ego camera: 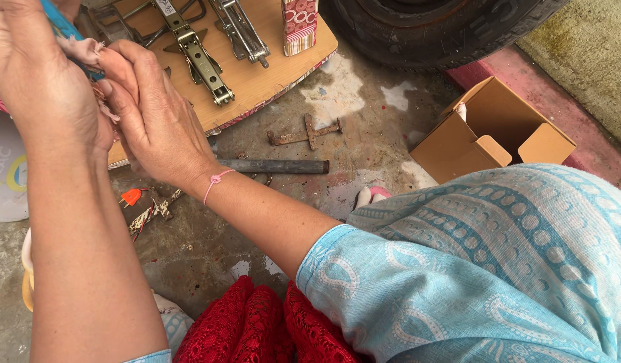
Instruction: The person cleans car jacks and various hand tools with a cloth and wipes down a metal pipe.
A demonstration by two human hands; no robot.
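A scrap of pink and blue cloth point(78, 47) is being pinched between the left hand point(38, 74) and the right hand point(152, 121), with the fingers point(122, 64) of both being closed together on it. Beyond the fingertips, metal hinges point(199, 57) are being borne on a wooden board point(270, 70). Below the right wrist, a dark metal bar point(277, 166) and a rusty cross-shaped piece point(307, 133) are being left on the concrete floor point(364, 128), well apart from an open cardboard box point(492, 131).

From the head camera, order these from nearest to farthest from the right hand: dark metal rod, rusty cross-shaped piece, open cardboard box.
From the right hand:
1. Dark metal rod, on the floor just right of the wrist.
2. Rusty cross-shaped piece, farther right, above the rod.
3. Open cardboard box, far right.
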